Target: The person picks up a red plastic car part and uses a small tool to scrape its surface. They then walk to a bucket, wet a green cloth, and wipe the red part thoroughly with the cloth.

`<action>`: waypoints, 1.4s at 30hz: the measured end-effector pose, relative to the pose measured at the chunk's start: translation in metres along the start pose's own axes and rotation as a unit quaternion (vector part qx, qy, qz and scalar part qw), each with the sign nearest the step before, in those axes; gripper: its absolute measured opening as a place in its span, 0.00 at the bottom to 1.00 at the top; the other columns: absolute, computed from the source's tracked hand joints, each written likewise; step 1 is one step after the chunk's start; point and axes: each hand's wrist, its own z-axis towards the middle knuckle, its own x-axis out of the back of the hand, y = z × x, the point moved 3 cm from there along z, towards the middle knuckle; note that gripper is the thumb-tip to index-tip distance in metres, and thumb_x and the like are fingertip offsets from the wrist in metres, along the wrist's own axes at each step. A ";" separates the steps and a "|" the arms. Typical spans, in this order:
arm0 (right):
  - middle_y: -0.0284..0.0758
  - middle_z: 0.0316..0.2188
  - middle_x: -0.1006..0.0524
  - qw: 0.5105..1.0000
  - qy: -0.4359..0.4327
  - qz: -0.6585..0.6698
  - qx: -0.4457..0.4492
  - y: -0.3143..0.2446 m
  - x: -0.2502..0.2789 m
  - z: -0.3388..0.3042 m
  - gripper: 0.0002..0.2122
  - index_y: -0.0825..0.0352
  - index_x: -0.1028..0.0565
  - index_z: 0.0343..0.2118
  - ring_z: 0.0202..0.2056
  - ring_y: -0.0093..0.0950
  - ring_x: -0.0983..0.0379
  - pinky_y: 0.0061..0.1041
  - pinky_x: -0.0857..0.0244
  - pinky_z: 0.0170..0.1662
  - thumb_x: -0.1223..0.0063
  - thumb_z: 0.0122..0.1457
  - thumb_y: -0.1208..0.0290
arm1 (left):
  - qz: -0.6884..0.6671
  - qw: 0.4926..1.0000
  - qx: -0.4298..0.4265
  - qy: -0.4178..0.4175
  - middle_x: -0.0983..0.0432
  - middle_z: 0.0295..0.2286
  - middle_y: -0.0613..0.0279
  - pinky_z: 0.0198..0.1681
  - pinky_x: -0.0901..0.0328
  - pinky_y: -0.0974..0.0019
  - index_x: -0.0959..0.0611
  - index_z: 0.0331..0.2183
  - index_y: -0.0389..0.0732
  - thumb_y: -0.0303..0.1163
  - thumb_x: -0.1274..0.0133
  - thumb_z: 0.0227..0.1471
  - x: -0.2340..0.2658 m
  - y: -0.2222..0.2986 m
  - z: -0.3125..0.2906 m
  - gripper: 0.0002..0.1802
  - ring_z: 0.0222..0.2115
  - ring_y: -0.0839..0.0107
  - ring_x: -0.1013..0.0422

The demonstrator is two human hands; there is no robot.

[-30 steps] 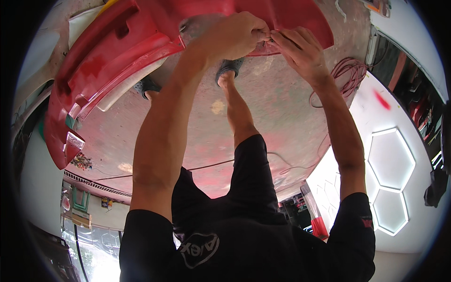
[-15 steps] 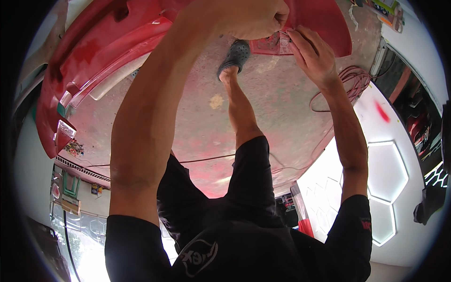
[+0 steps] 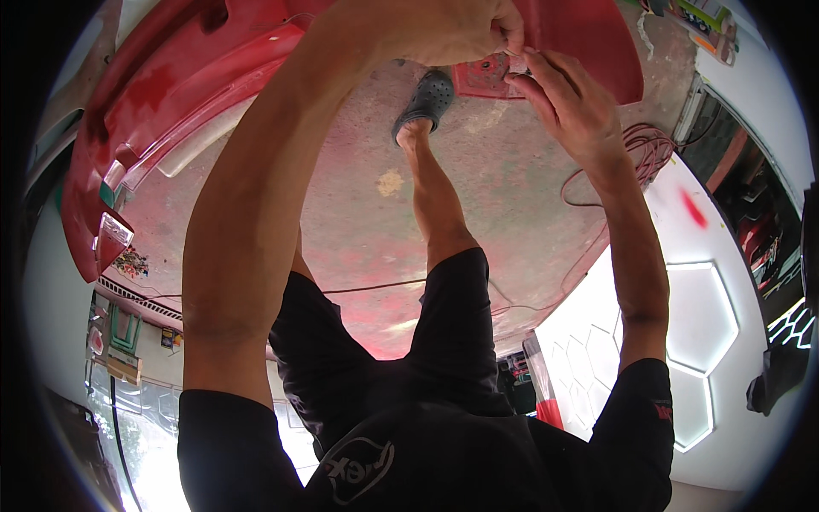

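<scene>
A large curved red car bumper [image 3: 141,85] spans the upper left. Another red painted part [image 3: 593,47], perhaps of the same piece, shows at the top right behind my hands. At its lower edge is a dull, worn patch [image 3: 484,78]. My left hand [image 3: 465,32] reaches in from above this patch with thumb and finger pinched together. Close to its fingertips, the thumb and fingers of my right hand [image 3: 573,96] come together too. Whatever lies between the fingers is small and pale, and I cannot make it out.
My foot in a grey clog [image 3: 426,98] stands on the paint-stained concrete floor [image 3: 358,222]. A coiled reddish hose [image 3: 646,154] lies at the right beside a white wall panel with hexagon lights [image 3: 701,316]. A dark cable [image 3: 367,288] crosses the floor behind me.
My left fingertips have shifted slightly and point further down. The right hand has turned a little, its thumb further left. Both hands stay together by the worn patch.
</scene>
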 end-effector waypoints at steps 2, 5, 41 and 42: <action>0.37 0.38 0.23 1.000 -0.007 -0.019 0.000 -0.003 0.004 0.005 0.20 0.69 0.24 0.44 0.34 0.31 0.21 0.27 0.23 0.33 0.30 0.49 0.71 | 0.006 1.000 -0.009 0.011 0.17 0.34 0.52 0.41 0.29 0.56 0.13 0.39 0.40 0.30 0.52 0.56 -0.002 -0.001 0.003 0.14 0.35 0.58 0.21; 0.37 0.37 0.23 0.999 -0.025 -0.035 -0.011 -0.006 0.007 0.009 0.19 0.69 0.24 0.43 0.34 0.31 0.21 0.27 0.24 0.32 0.30 0.49 0.71 | 0.048 0.998 -0.030 0.011 0.17 0.33 0.51 0.41 0.28 0.56 0.13 0.38 0.39 0.30 0.51 0.56 -0.001 0.000 0.004 0.13 0.35 0.58 0.21; 0.34 0.26 0.23 0.961 0.115 0.094 -0.232 -0.024 -0.014 0.010 0.06 0.68 0.22 0.34 0.23 0.21 0.25 0.18 0.30 0.24 0.36 0.55 0.79 | -0.461 0.839 -0.041 0.285 0.25 0.25 0.74 0.25 0.41 0.77 0.15 0.46 0.40 0.32 0.45 0.62 -0.122 -0.063 0.007 0.13 0.24 0.86 0.37; 0.34 0.26 0.23 0.948 0.131 0.117 -0.265 -0.025 -0.017 0.008 0.05 0.69 0.22 0.33 0.23 0.20 0.25 0.18 0.30 0.24 0.36 0.56 0.78 | -0.477 0.830 -0.033 0.287 0.25 0.25 0.74 0.25 0.42 0.77 0.15 0.46 0.40 0.32 0.45 0.62 -0.125 -0.061 0.006 0.13 0.24 0.87 0.38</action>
